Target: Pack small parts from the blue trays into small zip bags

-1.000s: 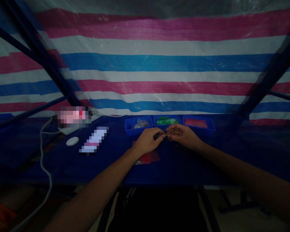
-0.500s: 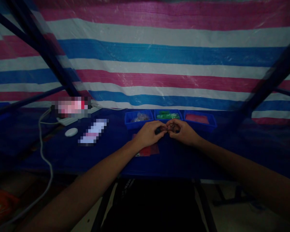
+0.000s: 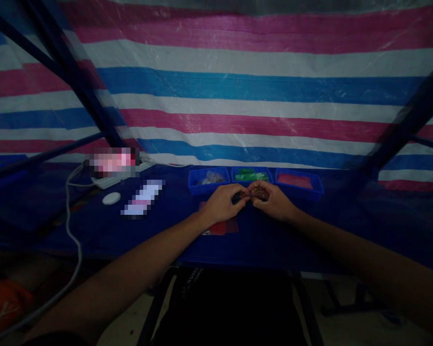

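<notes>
At the centre of the dark blue tabletop (image 3: 274, 247), left hand (image 3: 223, 204) and right hand (image 3: 274, 204) meet, fingertips together, fingers curled. Too dark between them to tell whether either is clamped on anything; any small piece held there cannot be made out. Flat, see-through red plastic bags (image 3: 218, 228) lie under the left hand and wrist, partly covered. Oblong pixelated patch (image 3: 144, 198) to the left: contents unreadable.

Containers: three shallow blue plastic bins side by side, just beyond the hands. Left bin (image 3: 202, 191): clear, crumpled-looking pieces (image 3: 212, 178). Middle bin (image 3: 233, 178): green pieces (image 3: 250, 174), some paler; near wall partly hidden by the hands. Right bin (image 3: 312, 194): flat pink sheets (image 3: 294, 180).

Edges: near tabletop edge runs below the forearms; tabletop extends right of the right hand. Far side bounded by striped plastic sheeting (image 3: 238, 86). Far left, white cable (image 3: 68, 211) passes over the near edge.
</notes>
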Demonstrator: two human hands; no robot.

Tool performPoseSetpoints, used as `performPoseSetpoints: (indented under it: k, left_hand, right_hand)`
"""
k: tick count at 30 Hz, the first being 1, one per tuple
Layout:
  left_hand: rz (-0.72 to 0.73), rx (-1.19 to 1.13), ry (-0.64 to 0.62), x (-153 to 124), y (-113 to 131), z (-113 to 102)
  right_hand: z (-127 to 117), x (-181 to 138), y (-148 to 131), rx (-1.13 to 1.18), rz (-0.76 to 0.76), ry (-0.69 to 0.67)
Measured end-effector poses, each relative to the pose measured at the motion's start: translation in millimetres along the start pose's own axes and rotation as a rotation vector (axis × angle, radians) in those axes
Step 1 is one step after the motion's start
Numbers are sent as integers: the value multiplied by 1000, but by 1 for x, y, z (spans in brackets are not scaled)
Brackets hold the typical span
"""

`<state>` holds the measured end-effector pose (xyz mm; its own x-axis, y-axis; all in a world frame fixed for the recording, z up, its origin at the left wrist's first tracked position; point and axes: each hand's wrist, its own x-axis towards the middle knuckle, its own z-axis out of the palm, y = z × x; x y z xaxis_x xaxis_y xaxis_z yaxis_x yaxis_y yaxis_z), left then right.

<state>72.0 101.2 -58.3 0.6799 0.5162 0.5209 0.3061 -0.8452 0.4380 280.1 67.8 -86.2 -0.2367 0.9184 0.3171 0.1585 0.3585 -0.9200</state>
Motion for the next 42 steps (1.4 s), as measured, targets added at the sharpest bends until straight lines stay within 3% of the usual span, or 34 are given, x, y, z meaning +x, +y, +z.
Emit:
performPoseSetpoints:
  k: [5, 13, 20, 27, 33, 36, 40, 42]
  left_hand:
    - [-9, -22, -16, 2, 0, -2]
    - [-50, -104, 16, 7, -8, -4]
    - [-61, -148, 48, 8, -9, -8]
    - [-94, -181, -10, 6, -7, -13]
    - [-40, -143, -38, 5, -5, -18]
    - [-23, -119, 1, 6, -4, -17]
    - [-84, -76, 188, 7, -3, -17]
    - [-80, -45, 224, 7, -2, -19]
  right_hand:
    - [0, -2, 0, -13, -4, 29]
    - [-6, 0, 0, 5, -64, 199]
    - [-7, 0, -6, 71, -22, 198]
    - [-8, -2, -13, 41, -7, 200]
    - [-4, -2, -10, 103, 20, 115]
    - [-2, -3, -10, 106, 13, 122]
    - [-5, -1, -9, 77, 11, 192]
    - [-7, -1, -8, 66, 5, 238]
